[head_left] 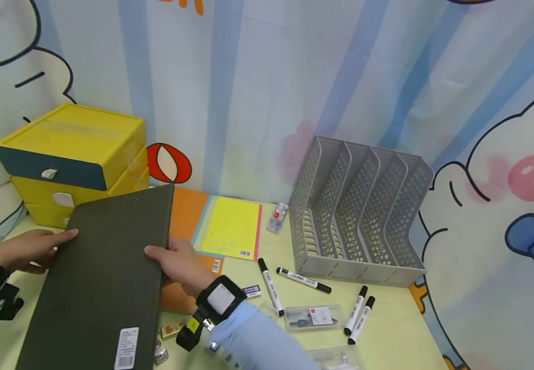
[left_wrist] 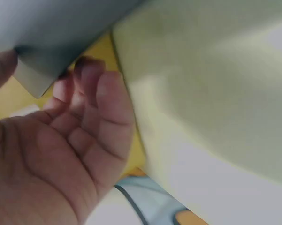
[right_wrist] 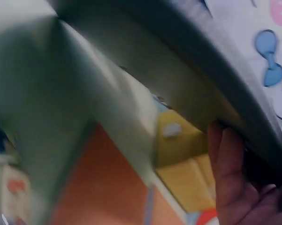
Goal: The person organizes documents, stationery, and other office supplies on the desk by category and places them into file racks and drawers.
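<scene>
A dark grey file folder (head_left: 105,267) with a white barcode sticker stands tilted over the left part of the table, its broad face towards me. My left hand (head_left: 31,249) grips its left edge, thumb on the front face and fingers curled behind, as the left wrist view shows at the folder's corner (left_wrist: 42,70). At the opposite edge my right hand (head_left: 185,264) holds it, thumb on the front; in the right wrist view its fingers (right_wrist: 227,164) lie against the underside. Part of an orange notebook (head_left: 185,205) is hidden behind the folder.
Yellow stacked drawers (head_left: 77,133) stand behind the folder. A yellow notebook (head_left: 232,226) lies on the orange one. Further right are a grey file rack (head_left: 354,270), several markers (head_left: 304,280), a compass case (head_left: 315,317) and a small box (head_left: 172,329). A printed curtain (head_left: 257,103) hangs behind.
</scene>
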Tool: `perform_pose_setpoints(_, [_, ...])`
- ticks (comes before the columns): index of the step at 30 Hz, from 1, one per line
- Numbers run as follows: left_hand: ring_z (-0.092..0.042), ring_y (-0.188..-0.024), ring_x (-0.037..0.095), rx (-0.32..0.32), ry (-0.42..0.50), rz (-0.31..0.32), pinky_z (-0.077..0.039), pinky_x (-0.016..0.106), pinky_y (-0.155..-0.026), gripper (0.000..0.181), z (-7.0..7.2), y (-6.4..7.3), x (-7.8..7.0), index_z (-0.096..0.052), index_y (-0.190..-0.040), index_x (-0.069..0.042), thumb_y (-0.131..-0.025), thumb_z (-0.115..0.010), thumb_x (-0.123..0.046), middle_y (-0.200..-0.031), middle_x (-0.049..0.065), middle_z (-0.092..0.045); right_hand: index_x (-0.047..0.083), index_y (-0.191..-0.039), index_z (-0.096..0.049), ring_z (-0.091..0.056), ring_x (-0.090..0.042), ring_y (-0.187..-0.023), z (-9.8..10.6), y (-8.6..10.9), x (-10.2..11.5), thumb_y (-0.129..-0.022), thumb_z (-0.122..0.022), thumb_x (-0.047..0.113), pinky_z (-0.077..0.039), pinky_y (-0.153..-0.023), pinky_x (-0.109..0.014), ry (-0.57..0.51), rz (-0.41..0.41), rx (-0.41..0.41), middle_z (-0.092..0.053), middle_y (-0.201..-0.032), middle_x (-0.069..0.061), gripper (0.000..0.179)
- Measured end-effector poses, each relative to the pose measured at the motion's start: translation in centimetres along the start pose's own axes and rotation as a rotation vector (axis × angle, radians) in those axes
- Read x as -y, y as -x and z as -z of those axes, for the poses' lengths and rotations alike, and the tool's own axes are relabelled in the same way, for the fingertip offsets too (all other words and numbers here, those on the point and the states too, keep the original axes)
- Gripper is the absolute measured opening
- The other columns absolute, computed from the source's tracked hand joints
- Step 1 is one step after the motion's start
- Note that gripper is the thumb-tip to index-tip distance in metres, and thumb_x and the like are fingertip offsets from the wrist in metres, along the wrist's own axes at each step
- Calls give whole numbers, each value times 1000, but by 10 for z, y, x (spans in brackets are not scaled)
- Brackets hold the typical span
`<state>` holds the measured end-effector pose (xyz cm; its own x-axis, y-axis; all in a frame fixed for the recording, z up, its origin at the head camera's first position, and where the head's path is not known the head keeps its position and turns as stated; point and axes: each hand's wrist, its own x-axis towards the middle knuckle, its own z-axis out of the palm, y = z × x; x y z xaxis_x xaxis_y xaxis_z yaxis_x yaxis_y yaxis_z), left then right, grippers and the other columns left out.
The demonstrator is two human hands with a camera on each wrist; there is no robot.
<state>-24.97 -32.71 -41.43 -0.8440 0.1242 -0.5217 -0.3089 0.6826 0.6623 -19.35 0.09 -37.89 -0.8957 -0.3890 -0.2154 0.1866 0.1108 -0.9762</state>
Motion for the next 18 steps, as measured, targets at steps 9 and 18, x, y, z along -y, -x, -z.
perform_pose_setpoints(9, [-53, -103, 45, -21, -174, -216, -49, 55, -84, 84, -16, 7, -36, -33, -131, 24, -104, -34, -56, -119, 39, -49, 0, -116, -66, -72, -22, -81, 76, 39, 29, -100, -58, 21, -59, -69, -35, 144, 116, 7, -73, -95, -11, 27])
perform_pose_setpoints(18, [-56, -104, 49, -192, -470, -298, -47, 61, -84, 82, -29, 2, -37, -47, -128, 20, -99, -47, -57, -122, 41, -52, -2, -130, -57, -69, -18, -83, 160, 89, 55, -103, -52, 20, -57, -71, -34, 213, 217, -247, -69, -104, -18, 35])
